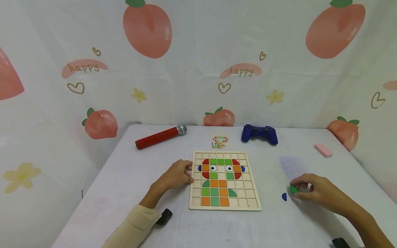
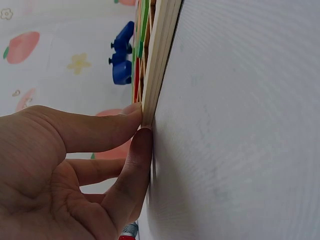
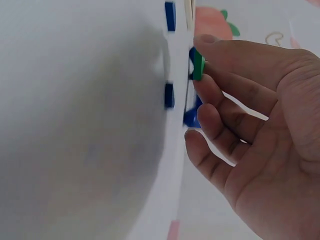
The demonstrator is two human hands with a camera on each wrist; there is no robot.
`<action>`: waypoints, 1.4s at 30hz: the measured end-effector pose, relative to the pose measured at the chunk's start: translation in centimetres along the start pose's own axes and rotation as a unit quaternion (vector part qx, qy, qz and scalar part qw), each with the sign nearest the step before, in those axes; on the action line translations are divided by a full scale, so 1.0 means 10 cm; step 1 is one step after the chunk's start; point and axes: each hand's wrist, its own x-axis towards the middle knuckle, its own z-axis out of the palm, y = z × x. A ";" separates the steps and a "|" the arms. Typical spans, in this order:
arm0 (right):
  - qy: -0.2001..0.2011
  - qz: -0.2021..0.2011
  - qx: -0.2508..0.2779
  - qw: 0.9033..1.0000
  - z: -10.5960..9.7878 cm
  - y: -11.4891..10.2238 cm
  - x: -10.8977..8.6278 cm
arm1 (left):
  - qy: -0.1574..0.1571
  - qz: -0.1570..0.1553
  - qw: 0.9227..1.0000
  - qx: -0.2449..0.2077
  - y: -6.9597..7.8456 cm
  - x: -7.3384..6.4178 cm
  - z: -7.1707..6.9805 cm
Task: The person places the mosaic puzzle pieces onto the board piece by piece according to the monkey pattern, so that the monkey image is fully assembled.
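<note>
A square wooden grid board (image 1: 195,201) lies mid-table, with red, green, orange and blue pieces and two eye tiles forming a figure on it. At its left edge my left hand (image 1: 176,175) pinches the rim; in the left wrist view the thumb lies on top of the board's edge (image 2: 159,60) and a fingertip against its side. Right of the board, my right hand (image 1: 321,193) holds a green piece (image 3: 199,67) between thumb and index finger, just above the table. Beside it lies a dark blue half-round piece (image 1: 284,196). A second blue piece (image 3: 169,95) shows in the right wrist view, hidden in the head view.
Behind the board lies a small card (image 1: 221,142) picturing a similar figure. A red microphone (image 1: 159,137) is at the back left, a blue game controller (image 1: 260,133) at the back right. Farther right sits a pink block (image 1: 323,150). A peach-printed cloth hangs behind the table.
</note>
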 end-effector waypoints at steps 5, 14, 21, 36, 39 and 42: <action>0.004 -0.034 0.014 0.999 0.09 -0.22 0.13 | 0.001 0.000 1.000 0.002 0.01 0.00 -0.01; -0.025 -0.111 0.048 0.992 0.25 -0.65 0.41 | -0.002 -0.002 1.000 0.002 0.02 0.00 -0.01; -0.068 -0.134 0.073 0.986 0.42 -0.96 0.59 | 0.000 -0.001 1.000 -0.002 0.02 0.00 -0.01; -0.144 -0.191 0.065 0.969 0.81 -1.56 0.88 | 0.000 -0.006 1.000 -0.005 0.02 0.00 -0.01; -0.152 -0.197 0.060 0.967 0.88 -1.68 0.90 | -0.001 -0.003 1.000 -0.007 0.01 0.00 -0.01; -0.158 -0.206 0.050 0.964 0.94 -1.81 0.91 | -0.003 0.000 1.000 -0.006 0.00 0.00 -0.02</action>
